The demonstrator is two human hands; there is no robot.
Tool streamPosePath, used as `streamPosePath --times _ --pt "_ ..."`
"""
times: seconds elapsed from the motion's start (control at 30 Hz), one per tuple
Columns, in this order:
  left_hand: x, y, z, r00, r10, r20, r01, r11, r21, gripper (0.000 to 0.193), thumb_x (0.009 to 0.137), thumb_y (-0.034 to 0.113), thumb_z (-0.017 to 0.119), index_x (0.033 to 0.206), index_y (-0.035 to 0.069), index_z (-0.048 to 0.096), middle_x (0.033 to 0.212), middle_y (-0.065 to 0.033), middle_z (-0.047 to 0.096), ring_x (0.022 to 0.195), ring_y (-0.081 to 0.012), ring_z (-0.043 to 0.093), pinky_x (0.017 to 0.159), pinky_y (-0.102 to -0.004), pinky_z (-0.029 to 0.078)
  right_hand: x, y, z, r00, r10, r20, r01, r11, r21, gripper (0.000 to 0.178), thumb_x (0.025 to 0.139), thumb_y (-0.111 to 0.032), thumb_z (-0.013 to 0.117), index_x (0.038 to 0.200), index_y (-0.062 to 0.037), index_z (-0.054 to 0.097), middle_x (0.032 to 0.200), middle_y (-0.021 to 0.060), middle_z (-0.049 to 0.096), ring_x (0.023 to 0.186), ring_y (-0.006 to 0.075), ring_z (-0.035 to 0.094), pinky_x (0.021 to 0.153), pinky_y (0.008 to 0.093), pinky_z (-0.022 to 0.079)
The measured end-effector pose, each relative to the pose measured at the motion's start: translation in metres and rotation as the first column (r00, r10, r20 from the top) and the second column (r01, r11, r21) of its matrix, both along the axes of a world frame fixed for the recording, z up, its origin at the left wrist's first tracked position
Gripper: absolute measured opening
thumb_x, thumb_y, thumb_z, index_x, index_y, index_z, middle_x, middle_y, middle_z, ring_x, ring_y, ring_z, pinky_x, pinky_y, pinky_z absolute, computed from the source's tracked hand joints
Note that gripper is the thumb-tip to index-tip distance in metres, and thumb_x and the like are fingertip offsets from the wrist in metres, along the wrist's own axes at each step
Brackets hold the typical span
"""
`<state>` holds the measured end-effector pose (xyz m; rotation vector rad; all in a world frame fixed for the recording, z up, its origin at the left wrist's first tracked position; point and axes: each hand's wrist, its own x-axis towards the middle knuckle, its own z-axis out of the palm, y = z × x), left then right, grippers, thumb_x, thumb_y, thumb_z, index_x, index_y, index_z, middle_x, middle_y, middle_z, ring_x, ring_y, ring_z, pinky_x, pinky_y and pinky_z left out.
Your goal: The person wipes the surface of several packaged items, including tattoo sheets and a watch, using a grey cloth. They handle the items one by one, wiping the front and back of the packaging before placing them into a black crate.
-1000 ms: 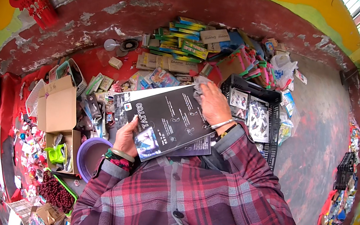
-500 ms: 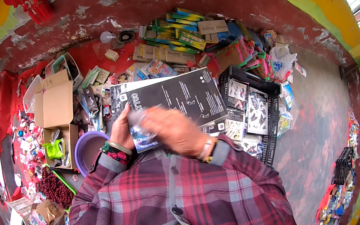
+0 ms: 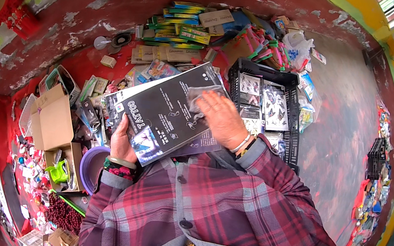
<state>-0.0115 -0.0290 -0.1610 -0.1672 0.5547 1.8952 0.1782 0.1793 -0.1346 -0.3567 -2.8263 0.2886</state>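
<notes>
A stack of black printed sheets [image 3: 155, 108] lies tilted in front of my chest, with a glossy blue picture in its near corner. My left hand [image 3: 123, 143] grips its lower left edge, thumb on top and the other fingers hidden beneath. Bunched under the fingers of my right hand [image 3: 223, 121] is a grey cloth [image 3: 194, 96], pressed against the right part of the top sheet. Just beyond, a black plastic crate [image 3: 297, 131] holds white sheets [image 3: 275, 107] with dark butterfly-like designs.
Stacked colourful boxes [image 3: 183, 28] and a white plastic bag [image 3: 297, 49] lie by the far wall. To my left are an open cardboard box [image 3: 60, 122], a purple basin [image 3: 90, 168], a white basket [image 3: 29, 114] and scattered small goods.
My right hand, blurred earlier over the sheet's lower left, has moved right and away from me with the cloth. My left hand keeps its hold on the edge.
</notes>
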Motion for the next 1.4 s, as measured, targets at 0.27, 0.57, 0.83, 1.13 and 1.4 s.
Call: streamPosePath --times 0.27,0.57,0.83,1.13,1.4 --pt "0.003 -0.003 0.007 0.998 0.059 0.007 -0.06 0.998 0.029 0.039 0.097 0.028 0.043 0.126 0.002 0.048 0.122 -0.0149 0.057 0.11 -0.0325 0.055 0.097 -0.049 0.042 0.046 0.076 0.002 0.866 -0.301 -0.399 0.349 0.936 0.052 0.031 0.071 -0.001 0.054 0.097 -0.0122 0.066 0.107 0.0116 0.06 0.096 0.0295 0.057 0.079 0.0393 0.046" --pt "0.016 -0.003 0.047 0.994 0.005 0.113 -0.025 0.983 0.18 0.046 0.098 0.034 0.036 0.133 0.003 0.04 0.131 -0.0165 0.048 0.119 -0.0332 0.048 0.102 -0.048 0.037 0.005 -0.039 0.085 0.955 0.242 -0.169 -0.175 0.926 0.334 0.039 0.067 -0.028 0.068 0.1 -0.0087 0.064 0.085 0.0007 0.056 0.082 0.0166 0.055 0.071 0.033 0.038" --pt "0.018 -0.002 0.086 0.969 0.043 -0.244 0.035 0.951 0.307 0.09 0.082 0.06 0.055 0.144 0.008 0.019 0.146 -0.0173 0.026 0.134 -0.0332 0.028 0.108 -0.0528 0.024 -0.01 -0.012 0.11 0.908 0.217 -0.357 -0.045 0.901 0.432 0.027 0.071 -0.014 0.059 0.096 -0.004 0.064 0.086 0.0018 0.059 0.084 0.0182 0.056 0.068 0.0333 0.039" --pt "0.014 0.006 0.057 0.922 0.002 -0.388 0.07 0.983 0.17 0.098 0.076 0.057 0.065 0.144 0.007 0.017 0.146 -0.0148 0.026 0.136 -0.0277 0.023 0.111 -0.0431 0.022 -0.006 0.012 0.088 0.61 -0.743 -0.277 -0.45 -0.037 -0.892 0.013 0.088 -0.018 0.062 0.08 -0.008 0.064 0.076 -0.0011 0.064 0.063 0.0062 0.057 0.058 0.0196 0.044" --pt "0.028 0.017 0.037 0.963 0.089 -0.256 -0.098 0.995 -0.02 0.045 0.088 0.013 0.057 0.127 -0.002 0.043 0.124 -0.0142 0.054 0.114 -0.0272 0.052 0.1 -0.0431 0.039 -0.001 -0.019 0.033 0.883 -0.468 0.029 -0.169 -0.376 -0.911 0.02 0.091 -0.017 0.057 0.094 0.0024 0.063 0.084 0.005 0.066 0.069 0.0097 0.061 0.064 0.0215 0.049"
